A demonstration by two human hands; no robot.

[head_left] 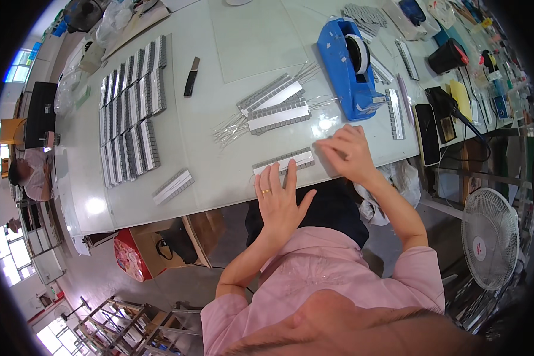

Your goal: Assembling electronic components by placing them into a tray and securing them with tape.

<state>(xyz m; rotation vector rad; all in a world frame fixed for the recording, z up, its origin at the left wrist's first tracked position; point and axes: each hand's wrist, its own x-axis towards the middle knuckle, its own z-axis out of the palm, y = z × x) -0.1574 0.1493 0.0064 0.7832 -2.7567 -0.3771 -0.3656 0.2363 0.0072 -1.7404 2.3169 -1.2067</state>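
Note:
A short grey segmented strip with a white band along it (303, 158) lies near the table's front edge. My left hand (277, 193) rests on this strip, fingers stretched out and thumb apart, a ring on one finger. Just past the strip's right end is my right hand (348, 154), its thumb and fingers bent together in a pinch; anything between them is too small to make out. Beyond both hands lies a loose pile of similar strips (279, 116) with thin wires sticking out at the ends. To its right stands a blue tape dispenser (344, 71) with a roll.
Rows of stacked strips (127, 127) occupy the table's left side, with a single strip (173, 186) nearer me. A black-handled knife (191, 78) lies behind. At the right are a phone (427, 133), more strips (394, 113), a black cup (447, 56) and a fan (489, 237).

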